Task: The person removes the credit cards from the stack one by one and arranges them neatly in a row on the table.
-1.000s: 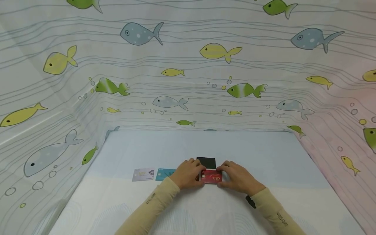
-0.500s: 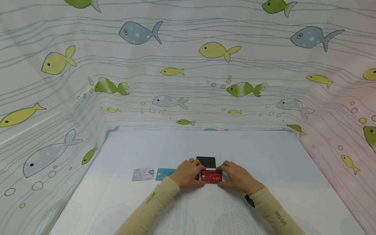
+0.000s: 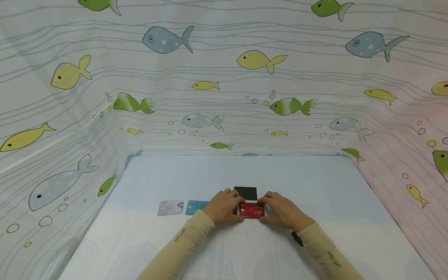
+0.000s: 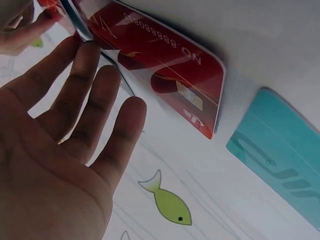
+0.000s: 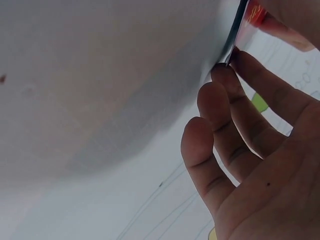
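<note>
Both hands hold a red VIP bank-style card [image 3: 250, 210] at its two short sides, over the middle of the white tabletop. The left hand [image 3: 222, 207] pinches its left edge with thumb and fingers. Its right edge is between the thumb and fingers of the right hand [image 3: 285, 212]. In the right wrist view the card [image 5: 237, 32] appears edge-on at the fingertips. Another red card [image 4: 192, 75] with a chip lies beside the left hand, mostly covered by that hand in the head view. A black card-sized rectangle [image 3: 246, 193] lies just behind the held card.
Left of the hands lie a teal card [image 3: 196, 207] and, farther left, a pale lilac card [image 3: 170, 207]. A cloth printed with fish [image 3: 206, 120] forms the walls around the table [image 3: 224, 171]. Something small and black [image 3: 297, 238] shows at the right wrist.
</note>
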Motion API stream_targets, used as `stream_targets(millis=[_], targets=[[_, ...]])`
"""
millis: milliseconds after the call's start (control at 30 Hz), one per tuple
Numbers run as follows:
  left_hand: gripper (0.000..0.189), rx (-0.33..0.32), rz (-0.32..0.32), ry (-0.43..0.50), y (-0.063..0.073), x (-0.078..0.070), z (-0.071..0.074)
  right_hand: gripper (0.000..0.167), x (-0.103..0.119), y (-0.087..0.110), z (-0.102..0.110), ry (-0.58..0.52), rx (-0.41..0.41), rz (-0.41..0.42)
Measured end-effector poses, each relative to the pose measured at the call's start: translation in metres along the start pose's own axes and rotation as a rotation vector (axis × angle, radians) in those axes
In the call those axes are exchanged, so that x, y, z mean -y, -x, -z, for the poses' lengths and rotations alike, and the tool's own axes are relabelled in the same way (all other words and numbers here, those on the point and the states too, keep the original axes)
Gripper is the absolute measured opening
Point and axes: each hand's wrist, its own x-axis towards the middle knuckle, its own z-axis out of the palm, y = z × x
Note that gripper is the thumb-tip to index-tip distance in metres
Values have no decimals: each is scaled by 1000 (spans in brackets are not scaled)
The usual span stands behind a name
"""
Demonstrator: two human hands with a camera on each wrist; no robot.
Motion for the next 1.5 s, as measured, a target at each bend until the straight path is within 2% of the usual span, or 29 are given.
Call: stream_targets(millis=[600,933,1133,1300,1500], targets=[[53,3,3,-12,-2,0,0,49,1,-1,0,7,13,-29],[53,24,21,3,-1,1,-1,49,0,0,-2,21,-8,7],[50,5,10,28,0,5,5,51,2,1,-1,26,-22,20],[44,-28,29,45,1,15,12,47,2,1,5,6,-19,-35],[46,-16,78,16,-1,27,19,43,-5,1,10,-10,-26,-105]])
